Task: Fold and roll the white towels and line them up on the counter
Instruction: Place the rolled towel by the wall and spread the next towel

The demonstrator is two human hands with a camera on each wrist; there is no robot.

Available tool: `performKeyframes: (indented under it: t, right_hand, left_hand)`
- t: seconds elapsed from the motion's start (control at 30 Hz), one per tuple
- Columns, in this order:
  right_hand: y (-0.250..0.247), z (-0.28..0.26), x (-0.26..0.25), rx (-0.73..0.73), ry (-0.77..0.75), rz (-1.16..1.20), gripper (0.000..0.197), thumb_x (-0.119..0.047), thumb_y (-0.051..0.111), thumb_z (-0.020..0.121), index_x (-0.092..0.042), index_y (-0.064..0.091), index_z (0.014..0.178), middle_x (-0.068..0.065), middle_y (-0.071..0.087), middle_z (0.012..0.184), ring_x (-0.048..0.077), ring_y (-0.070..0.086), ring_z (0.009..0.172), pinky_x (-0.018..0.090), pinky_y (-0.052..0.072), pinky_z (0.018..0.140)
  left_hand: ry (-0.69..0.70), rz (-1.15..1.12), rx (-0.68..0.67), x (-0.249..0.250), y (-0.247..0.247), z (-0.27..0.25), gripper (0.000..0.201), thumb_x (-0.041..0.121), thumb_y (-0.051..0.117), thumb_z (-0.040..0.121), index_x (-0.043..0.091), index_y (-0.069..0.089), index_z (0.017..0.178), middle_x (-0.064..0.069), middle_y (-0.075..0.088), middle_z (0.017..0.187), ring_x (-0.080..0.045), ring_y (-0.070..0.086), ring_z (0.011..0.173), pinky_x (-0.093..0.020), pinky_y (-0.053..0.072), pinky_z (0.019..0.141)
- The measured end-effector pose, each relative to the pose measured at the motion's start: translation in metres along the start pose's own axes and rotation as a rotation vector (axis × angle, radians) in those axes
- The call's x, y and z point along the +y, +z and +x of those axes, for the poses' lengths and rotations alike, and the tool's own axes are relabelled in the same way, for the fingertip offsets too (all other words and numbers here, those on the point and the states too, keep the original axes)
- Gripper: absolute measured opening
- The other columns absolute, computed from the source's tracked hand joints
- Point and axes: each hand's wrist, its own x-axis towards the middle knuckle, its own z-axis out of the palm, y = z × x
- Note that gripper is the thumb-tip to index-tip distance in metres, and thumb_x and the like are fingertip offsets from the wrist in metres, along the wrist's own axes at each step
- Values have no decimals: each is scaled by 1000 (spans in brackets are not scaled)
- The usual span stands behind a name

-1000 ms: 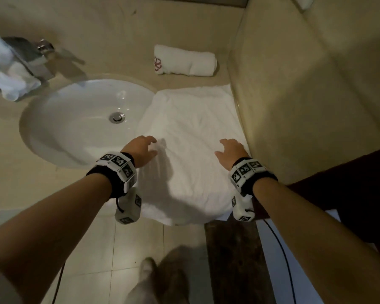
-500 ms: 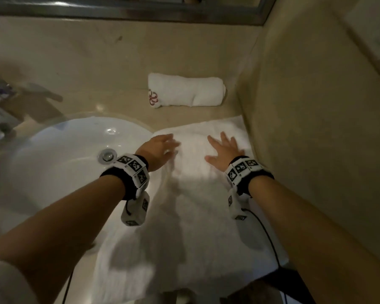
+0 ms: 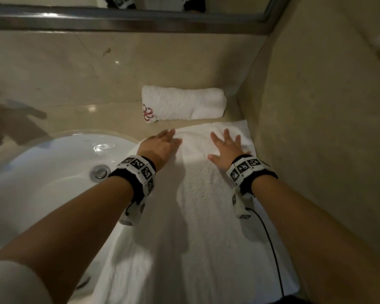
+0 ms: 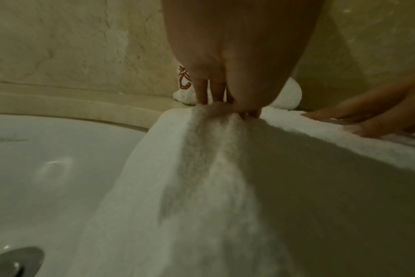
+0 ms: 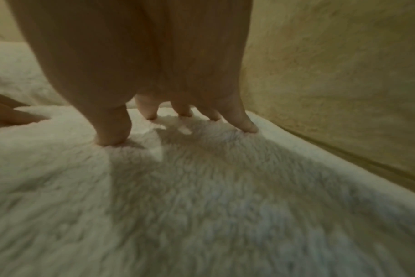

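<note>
Both hands had slid from the flat towel's (image 3: 206, 216) near end to its far edge, left hand (image 3: 160, 145) and right hand (image 3: 227, 148) pressing open-fingered beside the rolled towel (image 3: 184, 104), smoothing before folding.

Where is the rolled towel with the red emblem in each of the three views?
Head: rolled towel lies upper centre, against the back wall.
Left wrist: centre, mostly hidden behind the left hand; red emblem shows.
Right wrist: not in it.
Shared landmark: the flat towel.
</note>
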Motion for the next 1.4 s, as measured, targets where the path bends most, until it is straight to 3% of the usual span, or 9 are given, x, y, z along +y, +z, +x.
performKeyframes:
  t: [0.2,0.4,0.53,0.67,0.83,0.93,1.07,1.23,1.4]
  right_hand:
    - [-6,13,1,2,5,-30,73,-48,45,92,-40,-2,147,1,-18,157,41,-16,142,63,11,113]
    - [-6,15,1,-10,14,-74,73,-50,44,93,-40,-4,147,2,-19,157,43,-16,142,63,11,113]
    - [-6,18,1,-19,23,-93,73,-50,42,93,-39,-5,147,4,-19,157,46,-15,141,61,8,115]
    - [-4,24,3,-22,29,-131,74,-54,40,92,-39,-7,147,7,-19,157,48,-13,141,59,5,116]
    - [-5,23,0,-37,33,-144,75,-53,38,93,-36,-10,148,10,-19,156,49,-13,140,55,0,117]
    - [-6,21,-1,-40,33,-127,75,-52,39,93,-36,-9,148,9,-19,157,48,-12,141,55,2,117]
    - [-8,16,-3,-44,37,-120,74,-52,39,93,-37,-8,148,8,-19,157,48,-11,141,54,2,117]
    - [-10,12,-4,-50,33,-103,75,-52,41,92,-36,-7,148,8,-19,157,48,-13,140,53,1,118]
    - [-10,15,-2,-37,29,-50,74,-54,42,91,-42,-6,146,2,-22,157,43,-19,141,61,4,115]
  left_hand:
    - [-66,-121,138,-2,-4,1,45,19,42,95,23,38,140,-8,31,150,-31,32,134,-45,30,108]
    - [-264,-436,211,-48,11,-34,43,33,58,89,11,45,123,-7,56,113,-26,55,102,-39,45,88]
    - [-410,-770,87,-73,36,-53,47,14,67,83,7,42,122,-8,57,123,-21,55,86,-33,45,85]
    - [-442,-963,163,-80,50,-50,43,3,65,83,5,40,118,-11,51,134,-28,56,85,-31,45,81]
    - [-428,-1168,205,-73,50,-34,36,-2,66,81,18,37,85,-19,58,103,-18,52,64,-15,47,46]
    - [-441,-887,101,-68,43,-36,23,14,63,86,11,52,106,-7,58,92,-22,53,80,-22,43,63]
    - [-507,-645,229,-77,23,-43,23,20,51,92,10,62,110,-12,61,115,-32,58,106,-32,43,90]
    - [-494,-585,384,-88,-22,-33,24,18,41,94,9,58,108,-19,65,104,-36,64,90,-42,53,84]
    - [-547,-421,274,-96,-31,-14,27,21,41,95,7,58,112,-20,62,113,-37,58,102,-37,44,83]
